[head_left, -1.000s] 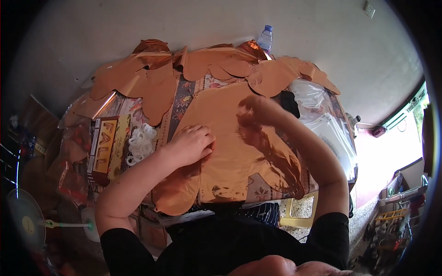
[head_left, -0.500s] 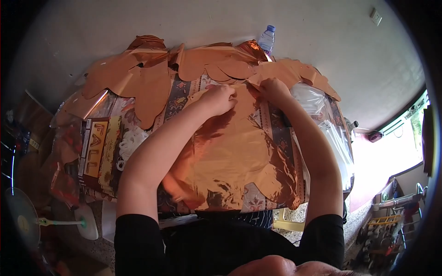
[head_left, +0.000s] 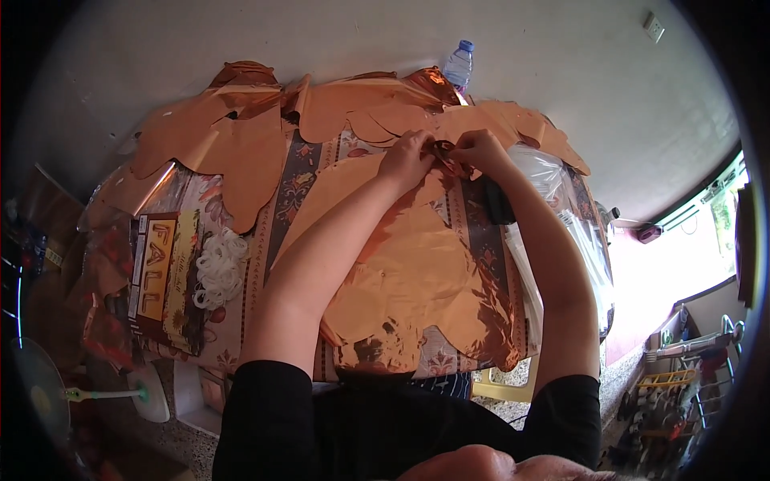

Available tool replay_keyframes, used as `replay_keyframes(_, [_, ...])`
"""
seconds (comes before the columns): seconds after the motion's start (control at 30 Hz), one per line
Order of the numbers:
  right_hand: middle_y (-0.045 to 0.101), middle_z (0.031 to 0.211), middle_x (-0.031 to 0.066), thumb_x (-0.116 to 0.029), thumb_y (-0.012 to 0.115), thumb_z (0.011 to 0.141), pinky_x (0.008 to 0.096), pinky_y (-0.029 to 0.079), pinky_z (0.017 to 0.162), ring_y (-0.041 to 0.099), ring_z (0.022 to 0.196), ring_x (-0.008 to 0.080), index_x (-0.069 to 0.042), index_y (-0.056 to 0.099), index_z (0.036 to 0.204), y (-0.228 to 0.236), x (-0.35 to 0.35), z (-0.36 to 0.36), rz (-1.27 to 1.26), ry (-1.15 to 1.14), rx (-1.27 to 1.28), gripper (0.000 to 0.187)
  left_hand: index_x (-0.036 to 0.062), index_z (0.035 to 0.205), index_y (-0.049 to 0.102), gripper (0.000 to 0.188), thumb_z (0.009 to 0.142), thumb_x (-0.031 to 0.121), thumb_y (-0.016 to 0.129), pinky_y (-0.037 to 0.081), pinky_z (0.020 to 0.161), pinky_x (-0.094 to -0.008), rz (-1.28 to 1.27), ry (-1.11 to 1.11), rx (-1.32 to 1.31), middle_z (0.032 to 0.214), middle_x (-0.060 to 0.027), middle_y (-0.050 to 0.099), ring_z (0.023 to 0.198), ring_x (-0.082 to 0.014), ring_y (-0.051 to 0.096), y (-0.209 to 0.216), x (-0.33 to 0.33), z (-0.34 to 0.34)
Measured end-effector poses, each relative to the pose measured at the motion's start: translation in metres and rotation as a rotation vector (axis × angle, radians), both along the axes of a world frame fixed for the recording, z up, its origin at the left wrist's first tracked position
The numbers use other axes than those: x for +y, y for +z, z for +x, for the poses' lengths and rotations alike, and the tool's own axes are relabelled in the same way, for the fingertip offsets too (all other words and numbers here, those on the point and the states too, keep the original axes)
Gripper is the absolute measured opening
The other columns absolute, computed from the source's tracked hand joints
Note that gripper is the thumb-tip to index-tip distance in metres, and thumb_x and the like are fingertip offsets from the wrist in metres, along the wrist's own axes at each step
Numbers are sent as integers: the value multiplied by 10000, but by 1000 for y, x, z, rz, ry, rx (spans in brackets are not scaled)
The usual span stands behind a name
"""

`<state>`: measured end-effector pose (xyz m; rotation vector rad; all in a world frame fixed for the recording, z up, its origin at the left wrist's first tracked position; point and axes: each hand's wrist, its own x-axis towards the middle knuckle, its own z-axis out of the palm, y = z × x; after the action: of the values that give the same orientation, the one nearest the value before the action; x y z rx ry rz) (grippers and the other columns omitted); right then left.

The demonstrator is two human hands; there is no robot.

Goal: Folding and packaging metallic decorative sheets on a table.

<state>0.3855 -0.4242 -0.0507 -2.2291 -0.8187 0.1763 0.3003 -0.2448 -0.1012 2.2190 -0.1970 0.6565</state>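
A large, glossy copper-coloured foil sheet with rounded lobes [head_left: 401, 272] lies flat along the middle of a table with a patterned floral cloth [head_left: 300, 172]. Its near lobes reach the table's front edge, close to the person's black shirt [head_left: 385, 421]; its far end comes up to the hands. The left hand [head_left: 407, 160] and the right hand [head_left: 479, 152] are close together there, fingertips pinching a small, dark, crumpled fold of the foil between them. The exact finger contact is too small to tell. Strips of the cloth show on both sides of the sheet, giving it some room sideways; the left forearm crosses over its left part.

Beyond the hands, a row of overlapping copper foil sheets [head_left: 216, 144] spans the back of the table against a pale grey wall [head_left: 353, 36], limiting the far side. A clear plastic bottle with a blue cap [head_left: 459, 66] stands behind them. On the left lie a heap of white ring-shaped pieces [head_left: 220, 272] and a flat brown-and-gold printed package [head_left: 160, 276]. On the right, a dark object [head_left: 499, 200] and clear plastic packets [head_left: 584, 248] crowd the right forearm.
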Motion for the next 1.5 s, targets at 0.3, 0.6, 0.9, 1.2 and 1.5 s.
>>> replay_keyframes(0.3, [633,635,43,-205,737,815,247,474,498,592,539,102,19,671,764,11,-4,-8,16,-47,131,239,54,951,642,157,806,113,647,508,807,-387,45,26,17,1054,-130,618,919,-298,626,-2,-1,-4])
replay_keyframes(0.6, [687,841,183,-261,612,858,415,534,706,669,782,358,-47,695,923,-2,2,7,-71,-45,-430,239,65,915,673,177,758,135,635,467,886,-412,437,13,-258,1026,-110,631,977,-310,583,-10,4,-2])
replay_keyframes(0.9, [704,897,146,-282,666,820,401,524,742,684,829,304,-70,695,997,32,-9,8,-576,-26,-445,278,116,980,683,207,801,192,610,426,920,-411,483,36,-91,1056,-43,634,1076,-251,540,-21,7,5])
replay_keyframes(1.2, [671,734,99,-140,616,876,244,431,399,628,525,156,48,628,1033,132,-155,80,293,-509,-83,245,86,1003,703,240,804,112,572,497,878,-416,457,8,122,1001,-101,686,1001,-308,613,19,2,7])
replay_keyframes(1.5, [620,1110,216,-7,413,878,454,561,822,634,990,349,100,521,1153,164,-398,134,1379,-628,-341,314,11,924,653,174,837,130,562,507,863,-464,160,163,119,1040,-211,642,956,-383,628,29,-1,52])
